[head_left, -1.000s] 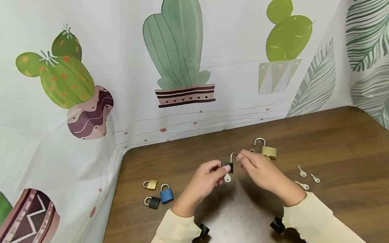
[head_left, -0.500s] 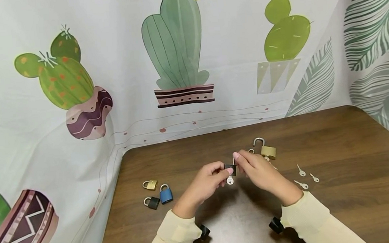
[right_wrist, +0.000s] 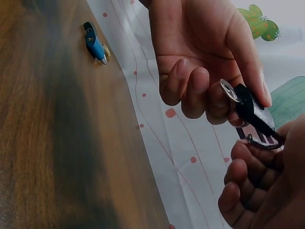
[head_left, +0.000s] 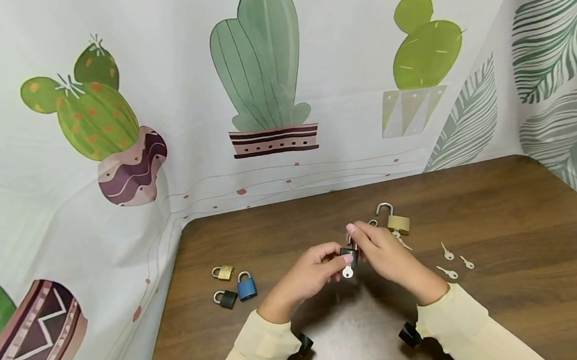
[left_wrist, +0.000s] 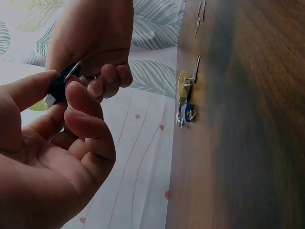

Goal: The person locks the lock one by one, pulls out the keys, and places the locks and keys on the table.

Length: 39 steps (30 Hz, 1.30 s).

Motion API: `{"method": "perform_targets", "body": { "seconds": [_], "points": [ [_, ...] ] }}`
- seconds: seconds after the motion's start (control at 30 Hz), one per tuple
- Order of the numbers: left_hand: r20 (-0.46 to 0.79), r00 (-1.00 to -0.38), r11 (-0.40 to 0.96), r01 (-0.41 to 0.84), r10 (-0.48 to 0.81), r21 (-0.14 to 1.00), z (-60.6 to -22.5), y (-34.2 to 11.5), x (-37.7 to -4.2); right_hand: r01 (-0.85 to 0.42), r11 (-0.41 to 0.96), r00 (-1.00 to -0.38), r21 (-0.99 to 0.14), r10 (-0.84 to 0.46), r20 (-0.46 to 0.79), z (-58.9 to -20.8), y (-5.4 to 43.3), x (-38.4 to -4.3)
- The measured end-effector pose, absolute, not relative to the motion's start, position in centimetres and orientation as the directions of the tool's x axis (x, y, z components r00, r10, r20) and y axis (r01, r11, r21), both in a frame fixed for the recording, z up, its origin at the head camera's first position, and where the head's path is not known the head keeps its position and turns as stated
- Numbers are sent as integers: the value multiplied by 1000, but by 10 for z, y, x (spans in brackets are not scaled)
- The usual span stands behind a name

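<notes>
In the head view my left hand (head_left: 306, 274) pinches a small black padlock (head_left: 347, 251) between thumb and fingers. A silver key (head_left: 348, 272) sticks out of the padlock's lower end, its round head also showing in the right wrist view as a key head (right_wrist: 228, 89). My right hand (head_left: 388, 254) holds the padlock's shackle (right_wrist: 264, 144) with curled fingers; its thumb covers part of it in the head view. The shackle's free end stands out of the body. Both hands are raised off the table.
At left on the brown table (head_left: 499, 208) lie a brass padlock (head_left: 223, 273), a blue padlock (head_left: 246, 286) and a black padlock (head_left: 225, 299). Behind my right hand is a larger brass padlock (head_left: 398, 224), unlocked. Loose keys (head_left: 447, 251) lie at right; a printed cloth (head_left: 185, 97) hangs behind.
My left hand has carried the black padlock and its key right, toward my right hand. The right hand has taken hold of the shackle, now mostly covered.
</notes>
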<state>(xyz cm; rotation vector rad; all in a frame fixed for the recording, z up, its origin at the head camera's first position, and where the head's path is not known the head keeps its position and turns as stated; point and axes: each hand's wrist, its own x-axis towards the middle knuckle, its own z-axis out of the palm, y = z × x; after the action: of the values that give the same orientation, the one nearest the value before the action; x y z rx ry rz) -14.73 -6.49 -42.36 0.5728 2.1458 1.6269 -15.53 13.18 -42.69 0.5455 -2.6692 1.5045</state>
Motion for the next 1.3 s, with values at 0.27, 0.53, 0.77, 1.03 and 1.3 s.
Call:
{"method": "perform_targets", "body": {
  "seconds": [0.27, 0.53, 0.77, 1.03, 1.3],
  "points": [
    [-67, -843, 246, 80, 534, 966, -423, -64, -147, -391, 472, -914, -790, -298, 275, -425, 130, -153],
    [-53, -840, 236, 90, 540, 968, -422, -64, -146, -439, 492, -896, -752, -304, 324, -423, 130, -152],
    [-26, -836, 184, 90, 548, 979, -420, -63, -144, -443, 454, -894, -773, -291, 341, -426, 130, -151],
    [3, -844, 103, 69, 536, 992, -421, -61, -143, -449, 441, -891, -777, -281, 356, -426, 127, -150],
    [35, -848, 48, 71, 529, 996, -422, -58, -141, -457, 424, -888, -782, -264, 376, -429, 123, -148]
  ]
}}
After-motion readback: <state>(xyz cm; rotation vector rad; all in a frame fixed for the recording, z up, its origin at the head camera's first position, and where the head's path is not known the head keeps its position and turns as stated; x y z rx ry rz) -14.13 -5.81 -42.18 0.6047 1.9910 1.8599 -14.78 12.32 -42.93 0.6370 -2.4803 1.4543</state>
